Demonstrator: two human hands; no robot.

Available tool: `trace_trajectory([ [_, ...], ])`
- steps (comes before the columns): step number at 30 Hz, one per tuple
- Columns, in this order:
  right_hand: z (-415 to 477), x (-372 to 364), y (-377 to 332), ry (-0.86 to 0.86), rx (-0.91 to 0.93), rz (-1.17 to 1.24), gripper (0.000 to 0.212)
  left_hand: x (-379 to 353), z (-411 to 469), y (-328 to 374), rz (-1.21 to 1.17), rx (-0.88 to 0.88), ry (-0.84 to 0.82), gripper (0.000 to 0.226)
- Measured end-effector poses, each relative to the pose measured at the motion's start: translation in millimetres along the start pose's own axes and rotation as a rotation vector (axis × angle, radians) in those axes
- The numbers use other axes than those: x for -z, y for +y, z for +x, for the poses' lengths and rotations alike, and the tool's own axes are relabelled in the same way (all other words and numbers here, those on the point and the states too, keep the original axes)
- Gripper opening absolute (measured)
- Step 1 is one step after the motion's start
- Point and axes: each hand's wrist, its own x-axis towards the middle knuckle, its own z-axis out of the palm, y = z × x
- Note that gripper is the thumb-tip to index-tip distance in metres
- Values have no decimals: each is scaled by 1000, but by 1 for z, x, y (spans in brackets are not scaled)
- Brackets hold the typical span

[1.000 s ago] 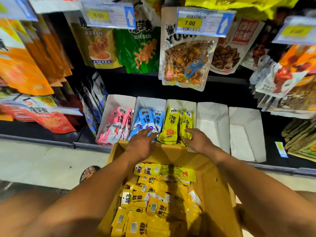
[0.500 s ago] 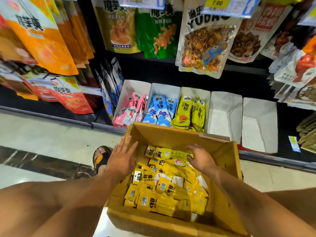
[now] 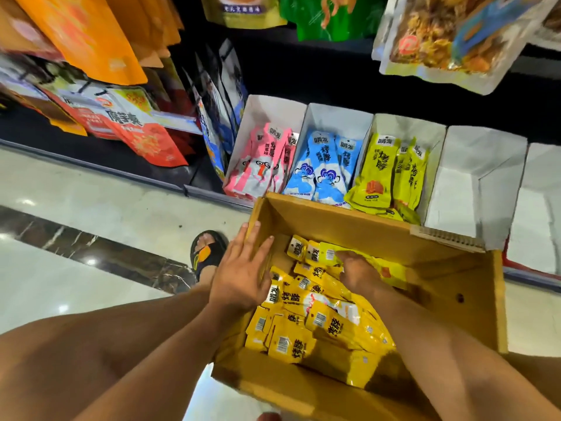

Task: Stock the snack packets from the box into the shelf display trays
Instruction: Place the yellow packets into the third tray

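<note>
Both hands are dropping back from the yellow tray [image 3: 425,132] into the cardboard box [image 3: 455,287] on the floor before the shelf. The left hand [image 3: 239,278] is lying flat, fingers straight, against the box's left wall. The right hand [image 3: 361,275] is digging into the yellow snack packets [image 3: 318,323], fingertips buried, so I cannot tell whether it is gripping any. Stocking is looking partly done: the pink tray [image 3: 267,110], blue tray [image 3: 337,120] and yellow tray are holding packets, two white trays [image 3: 485,153] are showing none, and a deep heap is waiting in the box.
</note>
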Motion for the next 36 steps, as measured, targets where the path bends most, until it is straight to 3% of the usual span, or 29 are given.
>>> trace_trajectory([
  [3,14,0,-1,14,-55,-54,60,-1,-1,1,14,4,-7,76],
  [8,12,-11,-2,125,-64,-311,35,-1,0,-1,34,18,-45,78],
  [17,-20,25,-2,162,25,-343,45,-1,0,-1,42,12,-48,79],
  [26,-88,95,-7,207,262,294,19,37,-3,9,-21,15,-162,80],
  [29,-103,126,-10,269,296,517,30,68,11,25,-114,-3,-123,69],
  [33,-136,181,-27,262,270,785,42,126,33,57,-582,38,-231,81],
  [36,-164,212,-36,225,296,928,46,174,35,85,-968,-7,-337,58],
])
